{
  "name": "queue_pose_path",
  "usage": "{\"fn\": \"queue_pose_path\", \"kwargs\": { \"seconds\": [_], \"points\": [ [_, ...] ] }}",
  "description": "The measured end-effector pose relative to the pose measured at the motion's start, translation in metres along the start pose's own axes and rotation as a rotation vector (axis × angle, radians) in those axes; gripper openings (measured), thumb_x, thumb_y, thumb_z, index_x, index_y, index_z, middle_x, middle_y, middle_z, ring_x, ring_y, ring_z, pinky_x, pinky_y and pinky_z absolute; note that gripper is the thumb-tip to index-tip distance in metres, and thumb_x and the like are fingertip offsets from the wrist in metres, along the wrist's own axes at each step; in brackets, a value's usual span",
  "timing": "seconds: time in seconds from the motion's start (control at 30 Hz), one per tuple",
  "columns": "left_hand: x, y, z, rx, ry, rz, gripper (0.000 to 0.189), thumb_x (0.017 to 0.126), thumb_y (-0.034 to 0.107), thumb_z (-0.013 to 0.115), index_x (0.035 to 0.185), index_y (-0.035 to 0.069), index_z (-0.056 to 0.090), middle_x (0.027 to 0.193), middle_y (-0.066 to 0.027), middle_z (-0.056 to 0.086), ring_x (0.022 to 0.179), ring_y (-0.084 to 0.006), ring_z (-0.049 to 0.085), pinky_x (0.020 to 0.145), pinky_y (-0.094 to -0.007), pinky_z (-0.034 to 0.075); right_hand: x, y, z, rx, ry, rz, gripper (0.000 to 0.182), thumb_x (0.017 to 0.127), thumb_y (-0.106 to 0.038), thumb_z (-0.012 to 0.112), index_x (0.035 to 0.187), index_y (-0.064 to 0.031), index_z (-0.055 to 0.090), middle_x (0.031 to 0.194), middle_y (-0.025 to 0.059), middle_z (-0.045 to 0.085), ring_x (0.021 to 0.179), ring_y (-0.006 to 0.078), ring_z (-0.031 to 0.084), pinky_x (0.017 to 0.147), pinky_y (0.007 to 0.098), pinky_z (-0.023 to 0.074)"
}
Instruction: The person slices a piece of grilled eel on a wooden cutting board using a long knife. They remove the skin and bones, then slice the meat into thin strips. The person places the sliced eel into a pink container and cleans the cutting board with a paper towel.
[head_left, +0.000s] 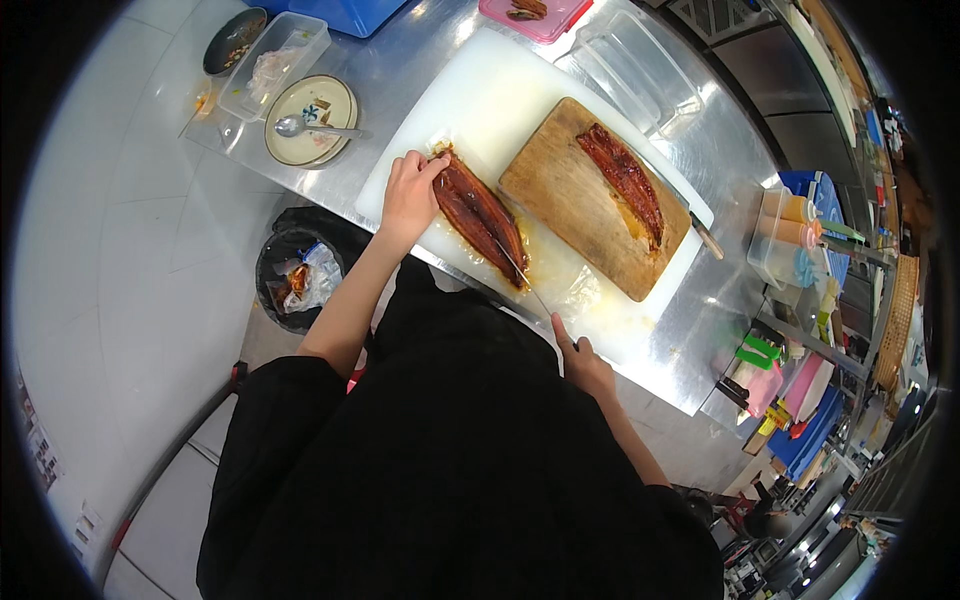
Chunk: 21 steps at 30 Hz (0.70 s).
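A glazed brown eel fillet (480, 214) lies on clear plastic film on the white cutting board (480, 90). My left hand (410, 193) holds its upper end between thumb and fingers. My right hand (586, 366) grips a long thin knife (537, 300) by its handle, mostly hidden in the fist; the blade reaches over the fillet's lower end. To the right, a second, darker glazed fillet (624, 180) rests on a wooden board (544, 172) on top of the white one. Another knife (705, 236) lies along that board's right edge.
A patterned plate (277, 139) with a spoon and a clear tub (311, 56) stand at the left of the steel table (375, 71). Clear containers (637, 67) and a pink box (536, 26) are at the back, squeeze bottles (787, 230) at right, a bin (262, 281) below.
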<state>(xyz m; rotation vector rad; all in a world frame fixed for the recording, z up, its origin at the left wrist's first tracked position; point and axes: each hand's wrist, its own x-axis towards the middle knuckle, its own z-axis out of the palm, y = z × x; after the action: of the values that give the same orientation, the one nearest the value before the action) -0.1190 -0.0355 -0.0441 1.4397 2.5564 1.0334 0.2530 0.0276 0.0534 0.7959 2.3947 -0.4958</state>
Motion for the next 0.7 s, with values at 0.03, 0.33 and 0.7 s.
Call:
{"fn": "queue_pose_path", "kwargs": {
  "seconds": [0.03,0.33,0.7],
  "points": [
    [0.002,0.001,0.001,0.001,0.004,0.003,0.039,0.082,-0.006,0.059,0.115,0.011,0.069,0.093,-0.0111,0.053,0.089,-0.0309,0.053,0.082,-0.0396,0.047,0.001,-0.001,0.003,0.001,0.049,-0.012,0.084,0.086,-0.001,0.052,0.157,-0.0341,0.021,0.085,0.0139,0.052,0.060,0.0321,0.062,0.054,0.0467,0.0521],
    [-0.002,0.000,0.000,0.018,-0.010,-0.008,0.039,0.084,-0.006,0.058,0.117,0.011,0.068,0.096,-0.0117,0.055,0.092,-0.0319,0.053,0.084,-0.0403,0.047,-0.027,0.023,0.030,0.028,0.112,-0.018,0.088,0.085,-0.002,0.055,0.155,-0.0427,0.021,0.082,0.0140,0.051,0.060,0.0335,0.061,0.051,0.0462,0.0506],
    [-0.003,0.003,0.003,0.084,-0.030,0.017,0.042,0.081,-0.005,0.058,0.118,0.012,0.069,0.096,-0.0105,0.054,0.092,-0.0304,0.052,0.084,-0.0392,0.047,-0.067,0.032,0.049,0.011,0.183,0.029,0.086,0.084,-0.001,0.056,0.155,-0.0388,0.026,0.073,0.0099,0.049,0.057,0.0293,0.060,0.050,0.0449,0.0500]
  ]
}}
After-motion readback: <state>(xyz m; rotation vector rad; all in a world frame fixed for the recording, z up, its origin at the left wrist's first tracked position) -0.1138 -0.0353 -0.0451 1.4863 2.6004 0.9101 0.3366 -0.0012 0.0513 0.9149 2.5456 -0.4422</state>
